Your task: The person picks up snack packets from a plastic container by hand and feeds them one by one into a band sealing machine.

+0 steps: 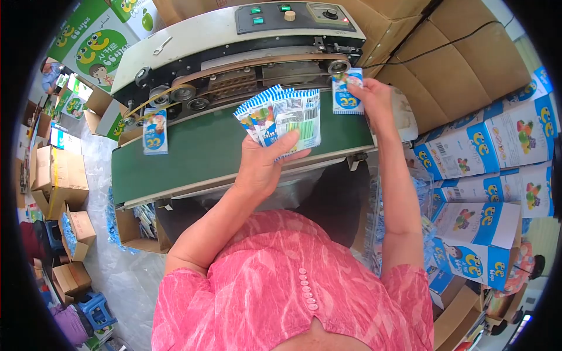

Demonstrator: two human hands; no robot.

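Observation:
My left hand (263,158) grips a fanned bunch of small blue-and-white candy packets (298,114) above the green conveyor belt (216,149). The front packet shows its printed back, a barcode and green sticks through a clear window. With its fingers pinched on the edge, my right hand (374,100) holds a single candy packet (348,93) upright at the right end of the band sealing machine (234,47). That packet's top is by the machine's end roller. Another packet (155,131) is at the belt's left end, its top at the sealing band.
Blue-and-white printed cartons (486,146) are stacked on the right, beside a large brown box (462,76). Below the belt's left end stands an open carton (137,228) holding packets. More boxes and a blue stool (95,310) are at the left.

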